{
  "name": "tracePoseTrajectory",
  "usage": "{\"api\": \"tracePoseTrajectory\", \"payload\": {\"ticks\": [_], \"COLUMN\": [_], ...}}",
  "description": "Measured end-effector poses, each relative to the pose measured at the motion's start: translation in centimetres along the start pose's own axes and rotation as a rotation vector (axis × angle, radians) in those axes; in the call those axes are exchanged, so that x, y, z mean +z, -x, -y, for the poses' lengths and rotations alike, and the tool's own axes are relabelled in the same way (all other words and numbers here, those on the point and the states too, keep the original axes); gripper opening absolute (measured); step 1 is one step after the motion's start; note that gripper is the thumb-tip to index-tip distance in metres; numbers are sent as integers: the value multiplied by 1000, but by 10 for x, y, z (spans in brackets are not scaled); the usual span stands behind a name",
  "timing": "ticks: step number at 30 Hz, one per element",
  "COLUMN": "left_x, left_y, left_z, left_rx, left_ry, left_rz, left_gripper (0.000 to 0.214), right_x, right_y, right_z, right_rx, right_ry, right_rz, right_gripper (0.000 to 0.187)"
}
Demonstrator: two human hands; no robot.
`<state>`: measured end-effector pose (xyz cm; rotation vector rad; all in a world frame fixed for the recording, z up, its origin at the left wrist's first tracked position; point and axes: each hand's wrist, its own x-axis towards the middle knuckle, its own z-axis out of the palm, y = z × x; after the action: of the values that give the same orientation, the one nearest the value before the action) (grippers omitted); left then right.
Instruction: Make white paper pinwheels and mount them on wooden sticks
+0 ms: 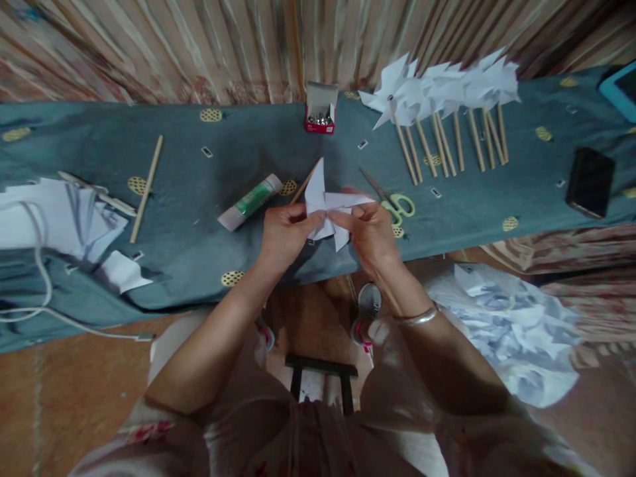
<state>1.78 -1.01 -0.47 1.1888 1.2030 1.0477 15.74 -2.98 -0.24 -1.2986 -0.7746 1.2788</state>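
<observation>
A white paper pinwheel is held between my two hands above the table's front part. My left hand grips its left side, thumb pressed near the centre. With its thumb also near the centre, my right hand pinches the right side. A thin wooden stick slants out behind the paper, by my left fingers; whether it is joined to the pinwheel is hidden. Green-handled scissors lie just beyond my right hand. A glue stick with a green label lies left of my left hand.
A small red box of metal pins stands at the back. Several finished pinwheels lie at the back right, near a black phone. Paper sheets, a loose stick and a white cable are left. A bag of paper sits below right.
</observation>
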Motion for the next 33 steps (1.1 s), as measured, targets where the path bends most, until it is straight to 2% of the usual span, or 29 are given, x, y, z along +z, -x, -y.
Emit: {"api": "tracePoseTrajectory", "payload": {"ticks": [9, 15, 25, 29, 33], "left_x": [-2, -4, -5, -11, -21], "left_y": [-1, -2, -2, -10, -18], "left_z": [0, 2, -1, -4, -7], "left_rx": [-26, -44, -65, -48, -53], "left_ry": [83, 104, 65, 184, 265], "left_rz": [46, 73, 30, -77, -129], "left_gripper": [21, 21, 16, 12, 8], "right_x": [0, -3, -5, -24, -50], "right_y": [4, 4, 2, -9, -24], "right_z": [6, 8, 2, 10, 16], "right_rx": [5, 27, 11, -85, -339], "right_ry": [-59, -42, -43, 34, 324], "right_rz": [-29, 14, 57, -47, -141], "right_gripper": [48, 48, 48, 38, 22]}}
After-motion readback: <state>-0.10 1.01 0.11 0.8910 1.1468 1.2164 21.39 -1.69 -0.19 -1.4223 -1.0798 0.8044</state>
